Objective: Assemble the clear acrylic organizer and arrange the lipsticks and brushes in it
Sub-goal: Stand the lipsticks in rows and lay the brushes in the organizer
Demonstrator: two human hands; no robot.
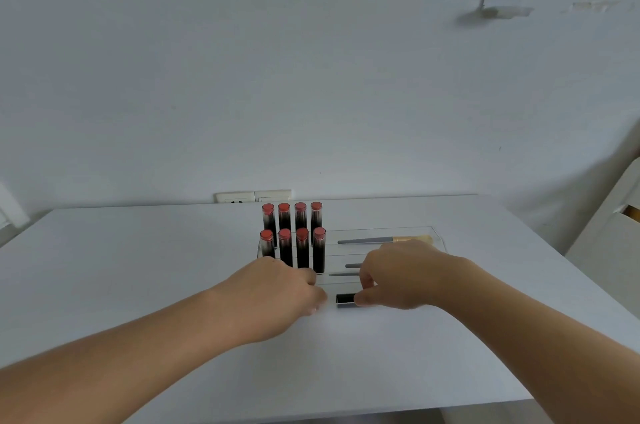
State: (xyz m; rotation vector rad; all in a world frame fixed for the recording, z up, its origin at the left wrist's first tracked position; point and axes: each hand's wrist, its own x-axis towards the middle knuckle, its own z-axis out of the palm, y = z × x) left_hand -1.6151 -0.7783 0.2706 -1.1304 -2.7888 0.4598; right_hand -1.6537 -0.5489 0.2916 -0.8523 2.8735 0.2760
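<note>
Both hands curl closed: right hand (398,274) pinches black cap (345,299), left hand (277,288) could topple lipsticks (294,236) nearby

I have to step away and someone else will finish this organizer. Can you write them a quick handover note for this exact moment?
Left hand: curled at the front left of the clear organizer; whether it holds anything cannot be told.
Right hand: fingertips on a small black piece lying at the organizer's front edge; grip unclear.
Done: eight lipsticks stand upright in two rows of four on the left; a gold-ferruled brush lies in the back channel, and two more handles show nearer.
Left: place the black piece.
</note>
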